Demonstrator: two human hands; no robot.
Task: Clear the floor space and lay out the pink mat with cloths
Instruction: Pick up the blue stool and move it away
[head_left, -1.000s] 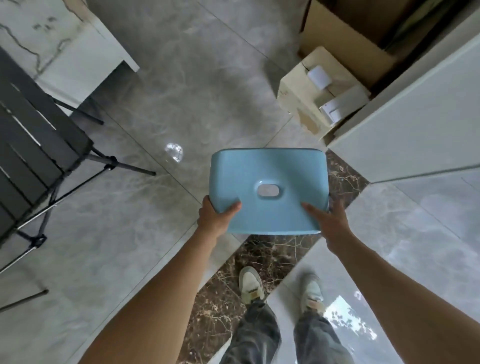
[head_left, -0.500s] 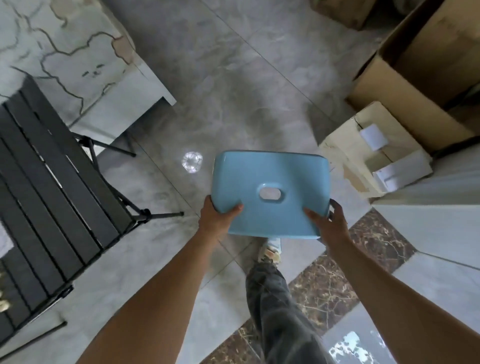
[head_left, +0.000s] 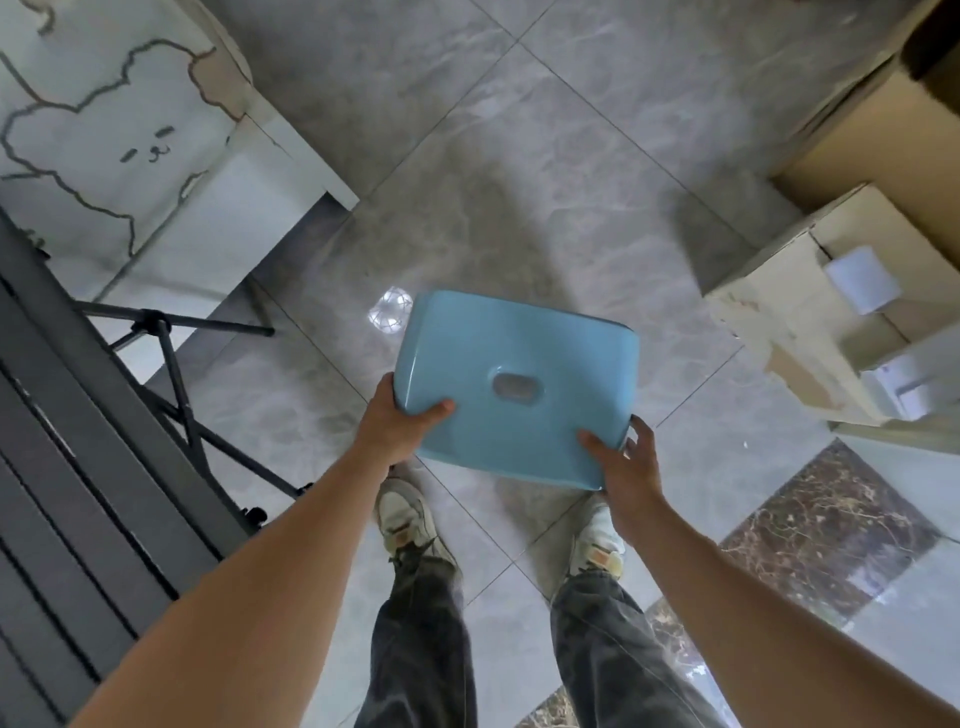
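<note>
Both hands are clamped on the stool (head_left: 514, 392), held up above the tiled floor (head_left: 545, 156). The left hand (head_left: 400, 421) grips its near left corner, thumb on top; the right hand (head_left: 626, 467) holds the near right corner the same way. The stool tilts, its left side higher, with a slot in the middle of the seat.

Left of the stool stands a dark slatted table (head_left: 67, 467) on thin crossed legs; beyond that hangs a pale cloth (head_left: 104, 135) drawn with a bear outline. Right of the stool sit cardboard boxes (head_left: 810, 312).

The pink mat is not in view, so clearing seems to be the step in hand.

Likely risks: the stool is smooth and held only at two corners, so it could slip; swung left, it might knock the table legs.

No writing or brand can be read.
</note>
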